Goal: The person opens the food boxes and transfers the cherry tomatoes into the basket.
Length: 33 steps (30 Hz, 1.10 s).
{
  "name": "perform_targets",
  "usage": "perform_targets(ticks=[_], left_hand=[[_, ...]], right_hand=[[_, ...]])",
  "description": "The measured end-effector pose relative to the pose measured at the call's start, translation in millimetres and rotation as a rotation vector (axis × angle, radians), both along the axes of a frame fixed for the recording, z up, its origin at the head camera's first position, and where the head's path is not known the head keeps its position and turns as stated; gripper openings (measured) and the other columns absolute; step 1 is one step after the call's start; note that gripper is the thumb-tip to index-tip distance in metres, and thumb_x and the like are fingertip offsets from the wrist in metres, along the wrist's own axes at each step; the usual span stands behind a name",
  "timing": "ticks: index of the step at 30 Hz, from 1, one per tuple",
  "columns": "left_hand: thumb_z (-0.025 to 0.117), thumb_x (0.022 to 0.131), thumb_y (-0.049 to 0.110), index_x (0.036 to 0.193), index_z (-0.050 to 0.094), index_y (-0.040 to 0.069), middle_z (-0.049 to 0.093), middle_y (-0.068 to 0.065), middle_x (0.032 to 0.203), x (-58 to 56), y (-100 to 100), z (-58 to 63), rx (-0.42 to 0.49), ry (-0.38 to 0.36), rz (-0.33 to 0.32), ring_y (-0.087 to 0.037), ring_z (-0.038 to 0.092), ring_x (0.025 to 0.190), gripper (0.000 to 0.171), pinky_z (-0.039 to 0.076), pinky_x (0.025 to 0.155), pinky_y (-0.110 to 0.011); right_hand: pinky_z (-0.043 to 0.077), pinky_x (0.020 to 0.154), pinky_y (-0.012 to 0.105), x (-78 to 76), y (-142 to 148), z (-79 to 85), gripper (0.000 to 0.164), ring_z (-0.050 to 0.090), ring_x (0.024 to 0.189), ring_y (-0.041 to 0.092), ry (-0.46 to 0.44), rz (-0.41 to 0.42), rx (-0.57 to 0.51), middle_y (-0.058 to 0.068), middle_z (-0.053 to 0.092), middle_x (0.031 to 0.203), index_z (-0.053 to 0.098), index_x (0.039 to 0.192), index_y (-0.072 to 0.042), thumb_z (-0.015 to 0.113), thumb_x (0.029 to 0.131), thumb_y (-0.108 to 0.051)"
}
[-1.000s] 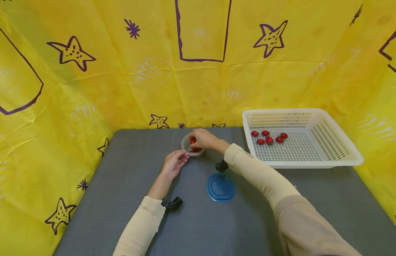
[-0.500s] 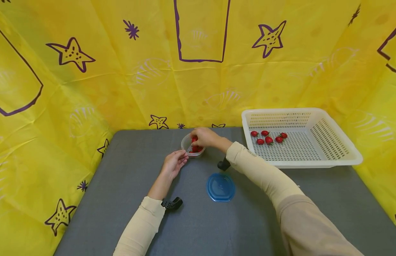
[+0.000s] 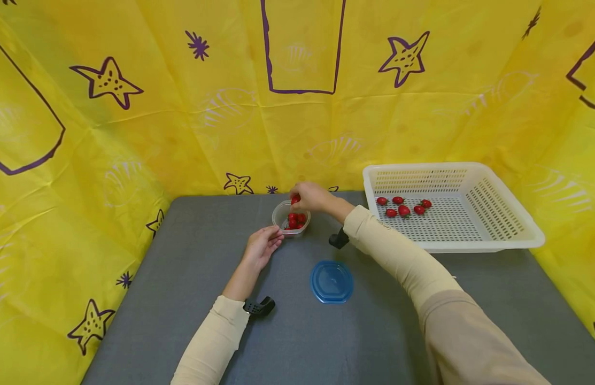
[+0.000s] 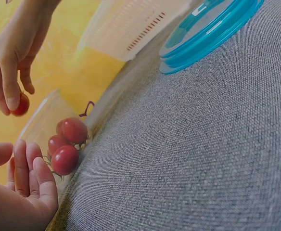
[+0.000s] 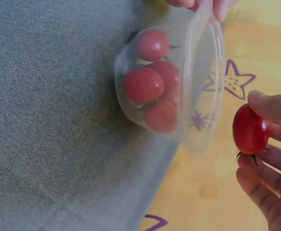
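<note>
A clear plastic container [image 3: 279,215] stands on the table with several red cherry tomatoes [image 5: 143,85] inside. My left hand [image 3: 263,246] pinches its near rim between thumb and fingers; that edge also shows at the top of the right wrist view. Just above the container's far right rim, my right hand [image 3: 313,197] holds a single cherry tomato [image 5: 250,129] between thumb and fingers, its green stem end facing down toward the fingers. In the left wrist view this tomato [image 4: 20,105] hangs from the fingertips, apart from the container.
A blue lid [image 3: 332,282] lies flat on the grey table [image 3: 297,331], nearer than the container. At the back right, a white perforated basket [image 3: 489,247] holds several more cherry tomatoes [image 3: 404,210]. A yellow patterned cloth [image 3: 297,128] hangs behind the table.
My right hand has risen out of the container and shifted slightly right, lifting a cherry tomato with it. More of the tomatoes inside now show. My left hand has stayed at the rim.
</note>
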State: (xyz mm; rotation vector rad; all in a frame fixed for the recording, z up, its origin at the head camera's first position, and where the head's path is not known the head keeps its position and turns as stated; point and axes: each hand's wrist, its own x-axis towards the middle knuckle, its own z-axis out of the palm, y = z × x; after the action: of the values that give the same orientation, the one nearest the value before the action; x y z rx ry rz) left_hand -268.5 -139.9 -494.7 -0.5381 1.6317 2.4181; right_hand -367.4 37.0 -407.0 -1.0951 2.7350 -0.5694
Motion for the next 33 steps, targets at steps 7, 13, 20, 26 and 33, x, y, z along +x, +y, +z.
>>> perform_targets(ticks=[7,13,20,26,33], left_hand=[[0.058,0.096,0.011,0.09,0.061,0.008,0.067,0.004,0.072,0.2,0.0,-0.7,-0.001,-0.007,0.013,-0.008,0.065,0.069,0.007,0.053,0.069,-0.021],[0.058,0.096,0.011,0.09,0.061,0.008,0.067,0.004,0.072,0.3,0.5,0.1,-0.005,-0.017,0.018,-0.008,0.065,0.069,0.007,0.052,0.069,-0.021],[0.057,0.097,0.011,0.093,0.059,0.007,0.067,0.005,0.071,0.3,0.6,0.7,-0.006,-0.011,0.008,-0.007,0.064,0.069,0.005,0.052,0.069,-0.021],[0.058,0.096,0.011,0.094,0.058,0.006,0.067,0.003,0.072,0.3,1.3,0.3,-0.012,-0.019,0.017,-0.008,0.064,0.068,0.005,0.052,0.069,-0.02],[0.058,0.096,0.011,0.088,0.06,0.009,0.067,0.004,0.071,1.0,2.2,-0.3,-0.015,0.0,0.026,-0.008,0.064,0.067,0.008,0.052,0.068,-0.02]], right_hand=[[0.052,0.084,0.035,-2.3,5.6,6.0,0.031,0.06,0.093,0.024,0.026,-0.006,-0.028,0.014,0.066,0.107,0.069,0.112,-0.001,0.072,0.088,-0.02],[0.052,0.085,0.036,-4.7,12.2,11.5,0.03,0.06,0.091,0.024,0.023,-0.019,-0.031,0.013,0.066,0.105,0.068,0.11,-0.001,0.072,0.088,-0.021],[0.052,0.086,0.038,-8.5,21.0,18.1,0.03,0.062,0.09,0.026,0.063,-0.02,-0.068,0.016,0.069,0.103,0.068,0.108,0.002,0.074,0.086,-0.019],[0.053,0.085,0.039,-12.4,29.2,24.4,0.029,0.064,0.09,0.027,0.094,-0.024,-0.091,0.017,0.071,0.101,0.069,0.106,0.003,0.073,0.086,-0.017],[0.051,0.085,0.041,-17.1,42.0,29.0,0.031,0.063,0.09,0.028,0.093,-0.061,-0.092,0.017,0.07,0.1,0.068,0.106,0.003,0.074,0.086,-0.019]])
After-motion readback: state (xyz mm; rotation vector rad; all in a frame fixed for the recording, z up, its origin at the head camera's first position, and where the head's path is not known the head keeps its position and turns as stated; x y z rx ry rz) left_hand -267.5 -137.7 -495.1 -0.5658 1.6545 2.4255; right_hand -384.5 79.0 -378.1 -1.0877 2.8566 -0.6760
